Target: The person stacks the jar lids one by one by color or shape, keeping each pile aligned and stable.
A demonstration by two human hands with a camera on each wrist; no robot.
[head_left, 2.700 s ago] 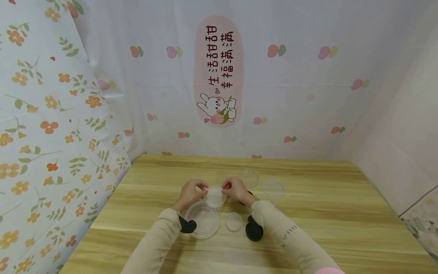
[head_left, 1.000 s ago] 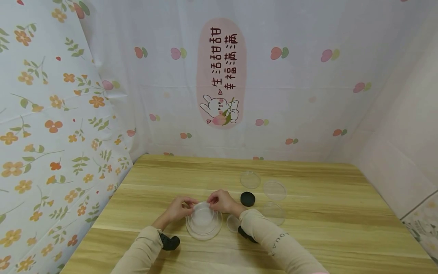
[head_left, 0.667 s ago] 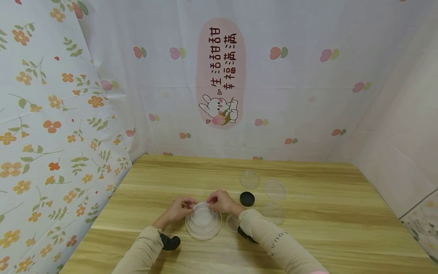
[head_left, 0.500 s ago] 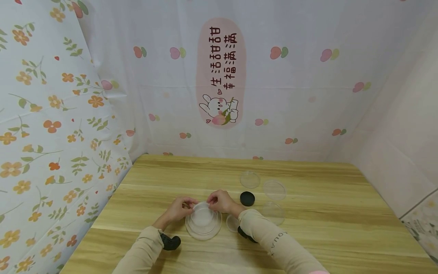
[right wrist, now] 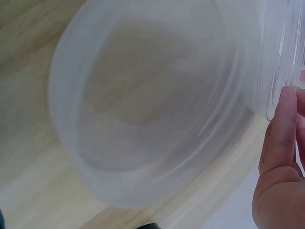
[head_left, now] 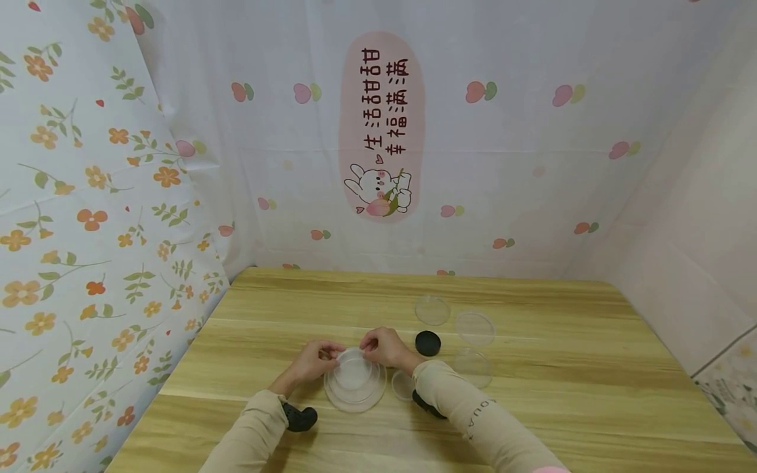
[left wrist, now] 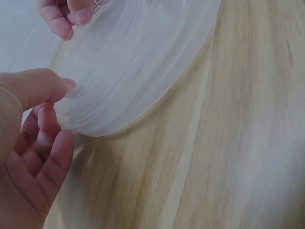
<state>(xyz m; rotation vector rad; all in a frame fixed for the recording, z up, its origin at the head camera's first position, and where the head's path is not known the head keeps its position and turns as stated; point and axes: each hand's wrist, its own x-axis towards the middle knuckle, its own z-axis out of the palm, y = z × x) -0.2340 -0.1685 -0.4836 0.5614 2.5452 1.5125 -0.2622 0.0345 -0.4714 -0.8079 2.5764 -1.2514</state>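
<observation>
A small clear plastic round container sits over a wider clear round container, nested in a stack. My left hand pinches the small container's rim from the left, thumb on top and the other fingers curled under in the left wrist view. From the right, my right hand pinches the same rim at the back. In the left wrist view the layered rims slant across the top, my left thumb resting at their edge. The right wrist view has my right fingers at the edge of the clear layers.
Right of the stack lies a small clear round piece, partly beneath my right wrist. Farther right are a black round disc and clear round lids: a back lid, a right lid and a front lid. All lie on the wooden table.
Since the oldest frame, both hands have brought the small container toward the person, from behind the wider container to over it. In the last half second the stack has shifted slightly right.
</observation>
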